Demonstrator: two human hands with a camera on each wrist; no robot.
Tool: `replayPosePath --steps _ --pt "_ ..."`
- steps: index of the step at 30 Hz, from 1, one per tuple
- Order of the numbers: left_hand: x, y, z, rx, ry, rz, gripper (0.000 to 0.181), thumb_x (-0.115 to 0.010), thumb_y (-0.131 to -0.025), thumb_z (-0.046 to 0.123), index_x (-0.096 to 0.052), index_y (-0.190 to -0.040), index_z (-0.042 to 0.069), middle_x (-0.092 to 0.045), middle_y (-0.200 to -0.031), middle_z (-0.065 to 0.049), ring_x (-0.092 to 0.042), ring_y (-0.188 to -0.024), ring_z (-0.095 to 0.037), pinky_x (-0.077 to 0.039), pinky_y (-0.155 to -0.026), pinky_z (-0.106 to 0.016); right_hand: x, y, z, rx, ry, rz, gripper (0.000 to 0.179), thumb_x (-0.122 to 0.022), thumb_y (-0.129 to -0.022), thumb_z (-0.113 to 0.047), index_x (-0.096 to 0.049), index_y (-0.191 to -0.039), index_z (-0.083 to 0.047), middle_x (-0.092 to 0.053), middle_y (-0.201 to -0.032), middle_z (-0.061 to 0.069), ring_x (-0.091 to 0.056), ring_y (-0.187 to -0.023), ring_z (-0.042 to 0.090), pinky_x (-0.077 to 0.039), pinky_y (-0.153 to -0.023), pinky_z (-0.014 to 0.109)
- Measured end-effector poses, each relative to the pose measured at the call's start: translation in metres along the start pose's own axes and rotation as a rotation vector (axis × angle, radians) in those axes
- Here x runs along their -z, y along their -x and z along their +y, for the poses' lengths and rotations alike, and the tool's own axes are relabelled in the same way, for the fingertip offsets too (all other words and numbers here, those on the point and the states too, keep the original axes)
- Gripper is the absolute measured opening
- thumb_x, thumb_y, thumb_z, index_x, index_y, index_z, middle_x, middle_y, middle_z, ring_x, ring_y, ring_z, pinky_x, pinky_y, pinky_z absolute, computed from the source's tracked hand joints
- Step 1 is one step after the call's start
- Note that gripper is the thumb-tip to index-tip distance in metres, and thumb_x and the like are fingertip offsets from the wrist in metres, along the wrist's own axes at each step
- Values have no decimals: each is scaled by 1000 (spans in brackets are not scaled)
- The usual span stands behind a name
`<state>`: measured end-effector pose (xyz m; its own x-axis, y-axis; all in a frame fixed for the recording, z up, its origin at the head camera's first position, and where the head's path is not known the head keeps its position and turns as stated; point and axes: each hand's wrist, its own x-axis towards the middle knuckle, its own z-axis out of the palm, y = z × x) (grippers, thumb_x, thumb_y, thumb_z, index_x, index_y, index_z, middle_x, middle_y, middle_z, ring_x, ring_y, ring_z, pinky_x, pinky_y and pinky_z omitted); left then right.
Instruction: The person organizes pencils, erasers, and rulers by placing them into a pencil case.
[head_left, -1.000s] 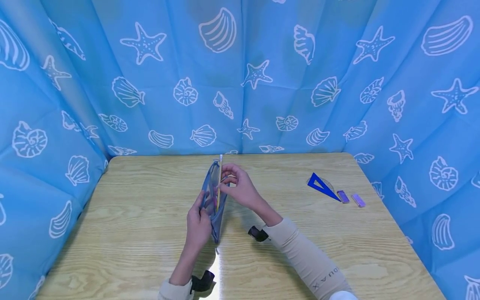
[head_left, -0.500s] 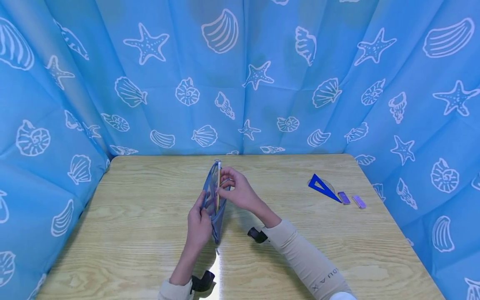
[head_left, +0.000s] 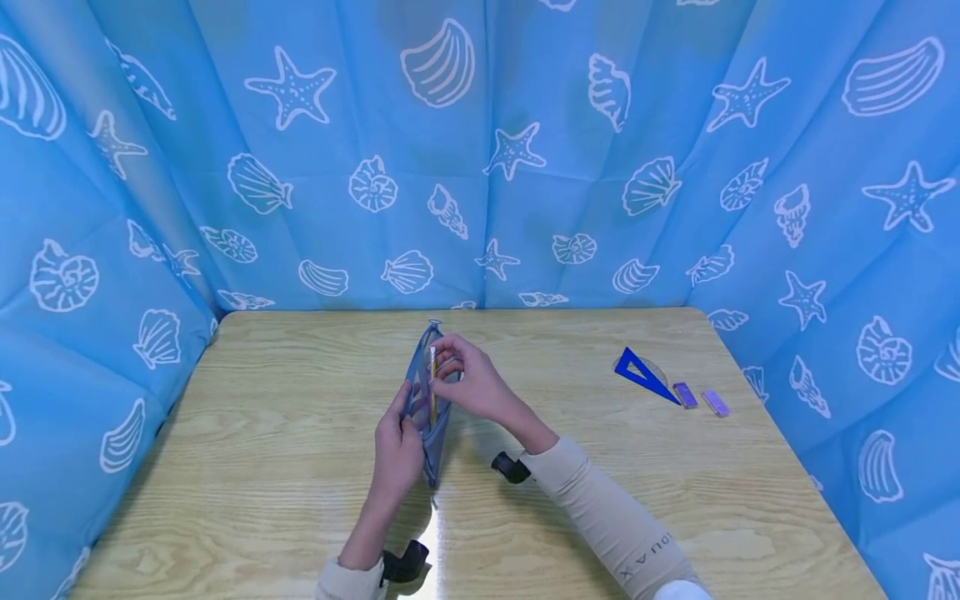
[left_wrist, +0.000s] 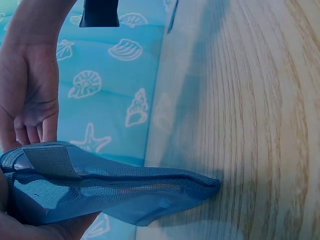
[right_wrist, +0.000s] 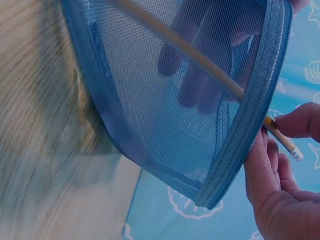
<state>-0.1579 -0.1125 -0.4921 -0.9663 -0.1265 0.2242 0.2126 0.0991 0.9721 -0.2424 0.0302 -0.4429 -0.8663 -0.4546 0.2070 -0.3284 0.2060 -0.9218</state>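
Note:
A blue mesh zip pouch stands on its lower edge with its zipped mouth spread open. My left hand grips its near left side, thumb at the rim and fingers behind the mesh. Between thumb and fingers, my right hand pinches a yellow pencil near its white eraser end. Most of the pencil lies inside the pouch, showing through the mesh in the right wrist view. Only its eraser end sticks out past the zip.
On the right of the wooden table lie a blue set square overlapping a clear protractor, a dark purple eraser and a lighter purple one. A blue shell-print curtain surrounds the table's back and sides.
The pencil has slid down deeper into the pouch, its eraser end dropping from above the rim to beside my right fingers. My right hand has shifted slightly left; my left hand keeps its hold.

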Motion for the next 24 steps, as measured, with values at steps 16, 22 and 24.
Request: replayPosePath --steps 16,22,24 --pt "-2 -1 3 -6 -8 -9 56 -28 -95 -14 -28 -152 -16 -44 -149 -35 -54 -128 -50 -47 -108 -55 2 3 -4 -43 5 44 45 -67 -88 3 -56 -131 0 -63 -119 19 -68 -102 29 -62 -80 30" --pt "-2 0 3 -1 -21 -5 57 -29 -95 -14 -29 -152 -16 -45 -149 -34 -54 -129 -49 -47 -108 -56 9 9 1 -14 -31 35 46 -64 -89 6 -56 -134 1 -59 -127 27 -66 -109 38 -62 -89 35" --pt "-1 0 3 -6 -26 -3 56 -29 -95 -14 -29 -152 -16 -45 -149 -34 -53 -130 -49 -45 -109 -57 12 11 1 -5 -33 36 46 -63 -89 6 -56 -134 0 -58 -129 28 -65 -111 40 -62 -92 38"
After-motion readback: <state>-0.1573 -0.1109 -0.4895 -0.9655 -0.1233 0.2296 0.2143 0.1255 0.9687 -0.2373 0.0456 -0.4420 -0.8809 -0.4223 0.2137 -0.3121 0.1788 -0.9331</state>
